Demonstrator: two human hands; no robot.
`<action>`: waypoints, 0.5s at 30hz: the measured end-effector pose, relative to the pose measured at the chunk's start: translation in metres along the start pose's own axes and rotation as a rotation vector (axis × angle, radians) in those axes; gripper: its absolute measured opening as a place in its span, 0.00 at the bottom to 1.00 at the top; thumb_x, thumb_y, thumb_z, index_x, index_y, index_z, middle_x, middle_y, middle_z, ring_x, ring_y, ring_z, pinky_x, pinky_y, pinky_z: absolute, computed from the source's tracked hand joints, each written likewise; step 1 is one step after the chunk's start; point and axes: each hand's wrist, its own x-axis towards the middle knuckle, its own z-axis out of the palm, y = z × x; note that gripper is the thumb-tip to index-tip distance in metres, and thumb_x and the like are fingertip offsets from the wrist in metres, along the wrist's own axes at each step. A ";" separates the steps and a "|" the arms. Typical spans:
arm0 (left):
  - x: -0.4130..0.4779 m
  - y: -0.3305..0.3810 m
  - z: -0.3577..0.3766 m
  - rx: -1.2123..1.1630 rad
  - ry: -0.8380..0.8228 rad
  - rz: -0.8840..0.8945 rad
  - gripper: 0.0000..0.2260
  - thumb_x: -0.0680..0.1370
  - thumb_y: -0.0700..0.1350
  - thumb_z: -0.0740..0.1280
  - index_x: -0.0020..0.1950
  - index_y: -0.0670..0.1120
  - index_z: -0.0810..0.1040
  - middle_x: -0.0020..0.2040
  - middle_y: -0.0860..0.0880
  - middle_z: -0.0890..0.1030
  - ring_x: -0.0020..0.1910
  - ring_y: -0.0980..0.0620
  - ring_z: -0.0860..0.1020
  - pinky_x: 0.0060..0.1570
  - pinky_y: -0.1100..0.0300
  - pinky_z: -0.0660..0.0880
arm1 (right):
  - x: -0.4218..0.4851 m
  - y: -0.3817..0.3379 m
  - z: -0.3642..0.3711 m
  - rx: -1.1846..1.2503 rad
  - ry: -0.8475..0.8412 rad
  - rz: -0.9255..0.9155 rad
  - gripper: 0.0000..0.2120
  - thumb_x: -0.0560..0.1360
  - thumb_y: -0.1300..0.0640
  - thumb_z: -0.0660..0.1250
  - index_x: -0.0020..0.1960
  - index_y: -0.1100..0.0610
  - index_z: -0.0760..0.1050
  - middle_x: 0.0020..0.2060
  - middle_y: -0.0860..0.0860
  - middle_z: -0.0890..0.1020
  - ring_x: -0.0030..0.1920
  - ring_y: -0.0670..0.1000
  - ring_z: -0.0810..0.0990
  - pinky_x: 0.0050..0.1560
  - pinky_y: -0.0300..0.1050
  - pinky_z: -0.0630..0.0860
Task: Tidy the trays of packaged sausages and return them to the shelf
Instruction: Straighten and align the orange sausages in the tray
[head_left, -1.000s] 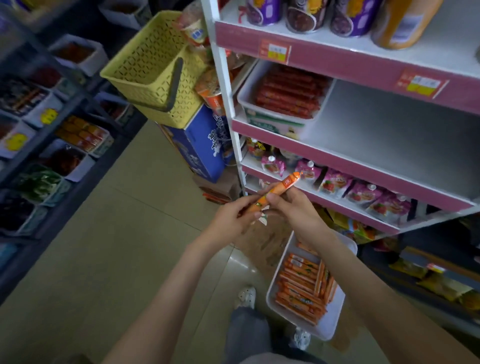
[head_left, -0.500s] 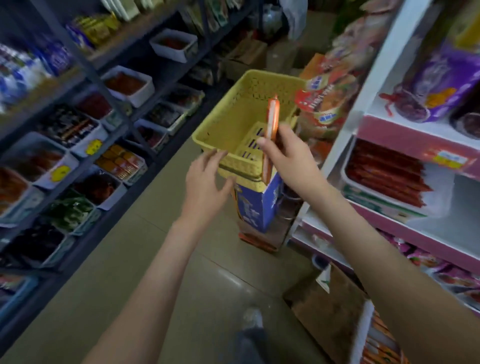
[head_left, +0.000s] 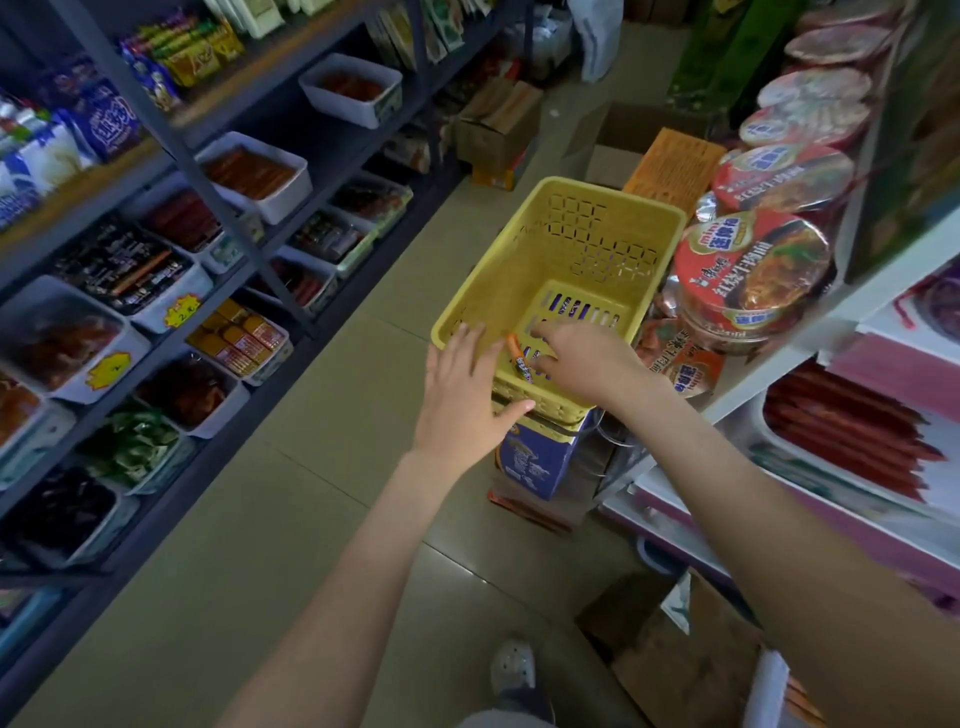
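Yellow basket (head_left: 566, 260) under both hands. Left hand (head_left: 464, 400) spread loose, thumb at near rim. Orange sausage stick (head_left: 519, 358) inside basket, between hands, at right hand (head_left: 584, 361) fingertips; grasp or release unclear.

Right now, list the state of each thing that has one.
yellow basket, upright atop a blue carton.
left hand, open, fingers spread at basket's near rim.
right hand, low in basket; grip unclear.
sausage stick, inside basket, at right hand.
cardboard box, flaps open.
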 end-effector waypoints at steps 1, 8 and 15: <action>-0.001 0.000 0.003 0.003 0.024 -0.002 0.35 0.74 0.65 0.62 0.75 0.48 0.61 0.78 0.46 0.55 0.77 0.48 0.48 0.72 0.47 0.37 | -0.005 0.000 0.001 0.000 0.059 -0.026 0.18 0.81 0.49 0.56 0.66 0.57 0.70 0.61 0.55 0.77 0.60 0.58 0.75 0.59 0.53 0.73; -0.014 0.032 0.015 -0.173 0.166 0.028 0.27 0.74 0.55 0.64 0.70 0.43 0.68 0.74 0.41 0.63 0.75 0.44 0.57 0.71 0.37 0.47 | -0.053 0.017 0.033 0.073 0.516 -0.161 0.21 0.78 0.49 0.56 0.61 0.62 0.76 0.53 0.57 0.81 0.55 0.59 0.79 0.62 0.57 0.69; -0.063 0.095 0.039 -0.217 0.239 0.053 0.28 0.76 0.50 0.60 0.74 0.43 0.62 0.76 0.40 0.58 0.76 0.43 0.50 0.71 0.38 0.45 | -0.120 0.050 0.068 0.089 0.536 -0.148 0.25 0.78 0.50 0.55 0.71 0.60 0.68 0.67 0.58 0.73 0.68 0.55 0.67 0.68 0.54 0.59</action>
